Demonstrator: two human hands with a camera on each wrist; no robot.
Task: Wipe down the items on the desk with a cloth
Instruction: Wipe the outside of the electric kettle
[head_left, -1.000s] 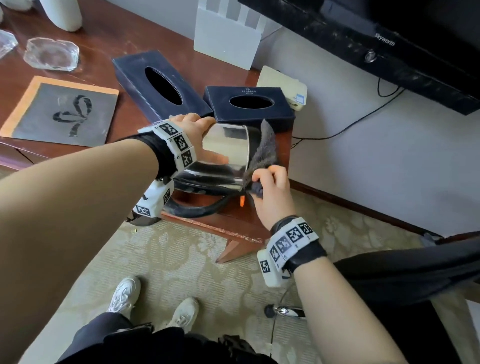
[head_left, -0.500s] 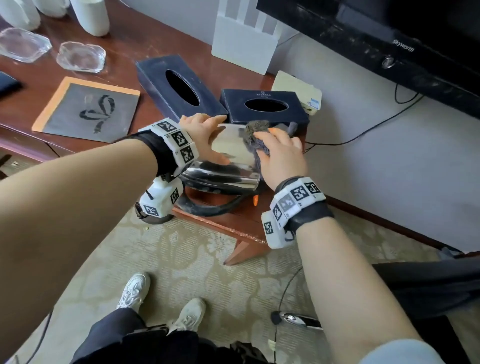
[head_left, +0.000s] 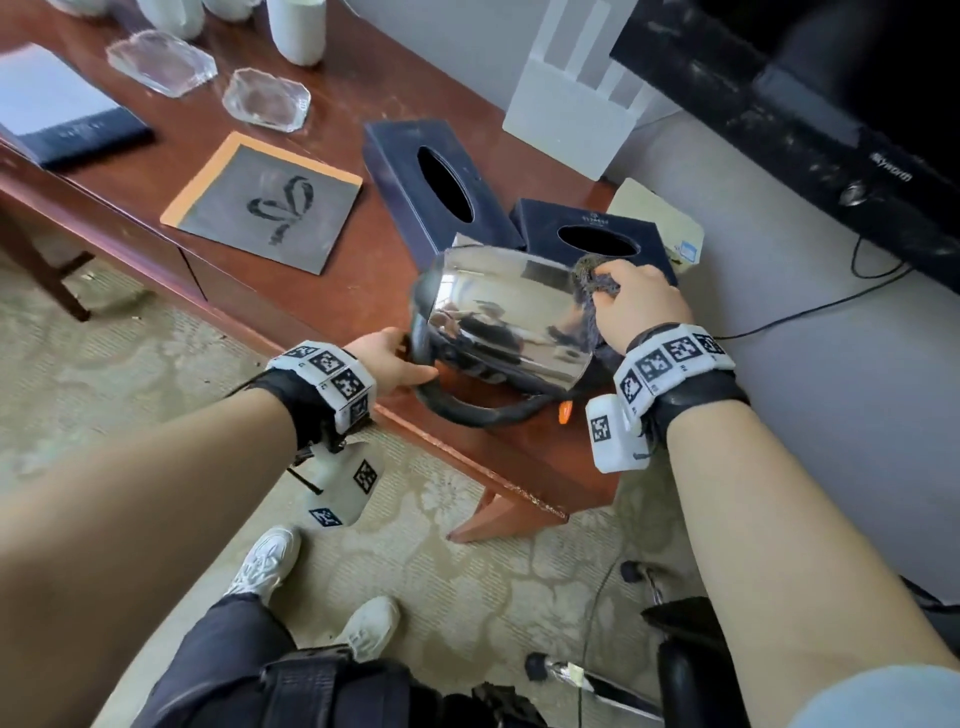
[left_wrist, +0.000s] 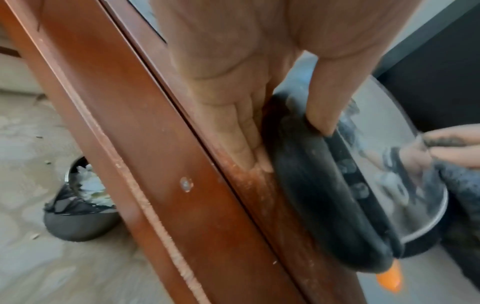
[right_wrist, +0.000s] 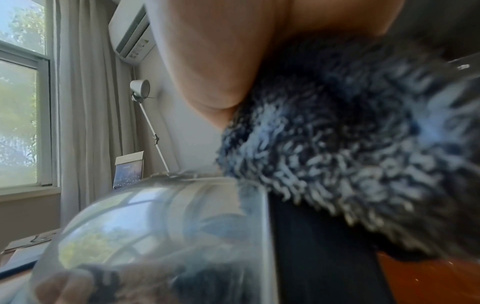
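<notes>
A shiny steel kettle (head_left: 509, 312) lies on its side near the desk's right front corner, black handle (head_left: 467, 410) toward me. My left hand (head_left: 400, 358) pinches the kettle's black top end: in the left wrist view the thumb (left_wrist: 324, 111) presses one side and the fingers (left_wrist: 246, 144) the other. My right hand (head_left: 634, 301) grips a grey fuzzy cloth (head_left: 597, 280) against the kettle's far right end. The right wrist view shows the cloth (right_wrist: 350, 154) bunched under the palm, on the kettle's rim (right_wrist: 262, 216).
On the brown desk (head_left: 337, 301) stand two dark tissue boxes (head_left: 436, 187) (head_left: 592, 234) just behind the kettle, a grey mat (head_left: 265, 202), two glass dishes (head_left: 265, 98), a white router (head_left: 571, 119). A TV (head_left: 831, 104) hangs at the right. A bin (left_wrist: 78, 216) stands on the floor.
My left hand slid from the kettle's body to its black top end at the left. My right hand carried the cloth up from the near side to the kettle's far right end.
</notes>
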